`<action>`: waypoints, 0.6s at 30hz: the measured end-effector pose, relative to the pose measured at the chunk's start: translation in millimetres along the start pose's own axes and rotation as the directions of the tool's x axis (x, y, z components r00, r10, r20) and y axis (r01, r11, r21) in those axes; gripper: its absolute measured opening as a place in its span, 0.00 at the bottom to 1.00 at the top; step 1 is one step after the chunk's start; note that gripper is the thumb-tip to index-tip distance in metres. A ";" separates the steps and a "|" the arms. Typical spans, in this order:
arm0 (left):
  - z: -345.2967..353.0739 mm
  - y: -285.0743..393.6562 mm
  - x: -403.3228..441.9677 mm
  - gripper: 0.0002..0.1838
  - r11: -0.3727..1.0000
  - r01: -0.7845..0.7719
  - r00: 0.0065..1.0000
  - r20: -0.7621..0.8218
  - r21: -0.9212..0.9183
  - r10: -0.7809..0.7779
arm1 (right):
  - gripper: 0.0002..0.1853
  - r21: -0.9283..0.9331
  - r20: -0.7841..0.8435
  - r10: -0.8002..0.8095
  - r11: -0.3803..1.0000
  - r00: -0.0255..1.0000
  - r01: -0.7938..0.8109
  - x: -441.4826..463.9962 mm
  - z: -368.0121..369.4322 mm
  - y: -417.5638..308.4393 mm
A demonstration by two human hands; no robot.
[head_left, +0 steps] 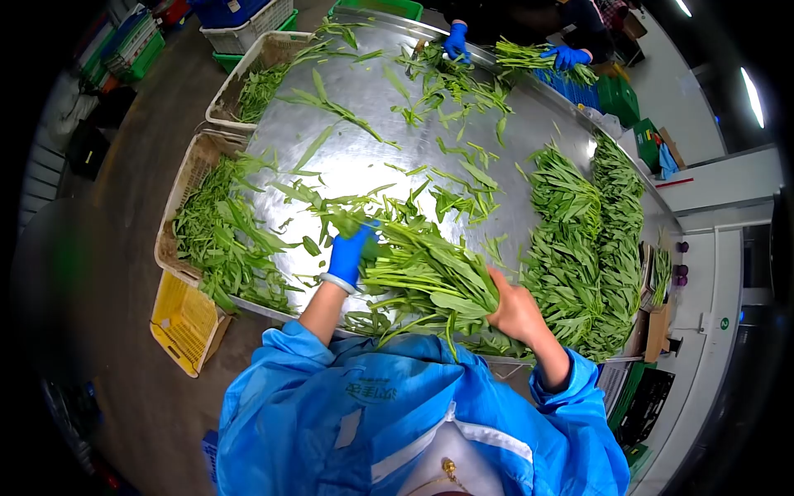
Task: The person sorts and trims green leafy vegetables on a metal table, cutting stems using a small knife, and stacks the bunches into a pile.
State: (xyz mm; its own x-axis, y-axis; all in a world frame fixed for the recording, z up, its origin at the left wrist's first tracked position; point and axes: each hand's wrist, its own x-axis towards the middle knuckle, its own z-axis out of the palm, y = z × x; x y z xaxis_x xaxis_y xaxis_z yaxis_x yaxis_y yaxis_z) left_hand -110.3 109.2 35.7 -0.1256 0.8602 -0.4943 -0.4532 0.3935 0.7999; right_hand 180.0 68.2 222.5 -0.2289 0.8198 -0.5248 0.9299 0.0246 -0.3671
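Observation:
A thick bunch of water spinach point(430, 273) slants across the near edge of the metal table, its leaves and stems fanning to the left. My right hand point(514, 311), bare, is closed around the bunch's right end. Beside its left side is my left hand point(351, 255) in a blue glove, with a white band at the wrist. Blurred green leaves show at the left fingers, which seem closed on them; the fingertips are partly covered. Loose leaves and stems point(467, 198) lie scattered just beyond both hands.
Neat rows of greens point(566, 248) lie along the table's right side. At the left edge stand two crates of leaves, a near crate point(169, 223) and a far crate point(223, 99). A yellow basket point(178, 318) sits below. Across the table, another person's gloved hands point(456, 43) handle greens.

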 end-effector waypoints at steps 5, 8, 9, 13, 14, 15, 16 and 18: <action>-51.5 -19.4 25.5 0.19 0.976 0.192 0.908 0.397 -0.102 -0.137 | 0.48 -0.107 -0.182 -0.211 0.975 0.960 0.194 -8.7 9.0 25.7; -9.1 -12.0 -21.9 0.20 0.965 0.254 0.835 0.490 0.065 -0.252 | 0.48 -0.309 -0.211 -0.371 0.903 0.904 0.298 -2.7 32.0 36.6; 3.2 -15.4 -32.6 0.21 0.957 0.244 0.839 0.460 0.159 -0.291 | 0.46 -0.391 -0.207 -0.398 0.871 0.894 0.298 -0.6 38.2 40.1; -10.7 -49.1 -24.9 0.16 0.919 0.392 0.819 0.468 -0.035 -0.332 | 0.39 -0.235 -0.279 -0.286 0.946 0.917 0.224 -6.2 64.0 50.0; -13.6 -52.6 -20.6 0.16 0.914 0.405 0.822 0.445 -0.018 -0.356 | 0.38 -0.194 -0.280 -0.260 0.958 0.924 0.211 -6.7 74.2 55.6; -16.5 -50.4 -23.4 0.15 0.903 0.429 0.818 0.430 -0.015 -0.382 | 0.38 -0.171 -0.276 -0.245 0.964 0.929 0.204 -9.0 86.6 58.2; -15.2 -43.2 -27.8 0.15 0.892 0.452 0.815 0.413 -0.017 -0.406 | 0.38 -0.151 -0.270 -0.234 0.968 0.934 0.199 -9.5 91.1 61.0; -16.0 -27.5 -32.7 0.15 0.878 0.473 0.786 0.414 0.073 -0.458 | 0.43 -0.049 -0.189 -0.099 0.995 0.977 0.091 -14.4 84.6 52.1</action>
State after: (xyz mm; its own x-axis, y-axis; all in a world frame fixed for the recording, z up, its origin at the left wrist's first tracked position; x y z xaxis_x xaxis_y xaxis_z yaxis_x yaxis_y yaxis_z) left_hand -107.9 65.1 24.4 0.4744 0.6307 -0.6141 -0.3931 0.7760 0.4933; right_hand 207.5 9.2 146.0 -0.2611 0.9065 -0.3317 0.9181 0.1271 -0.3755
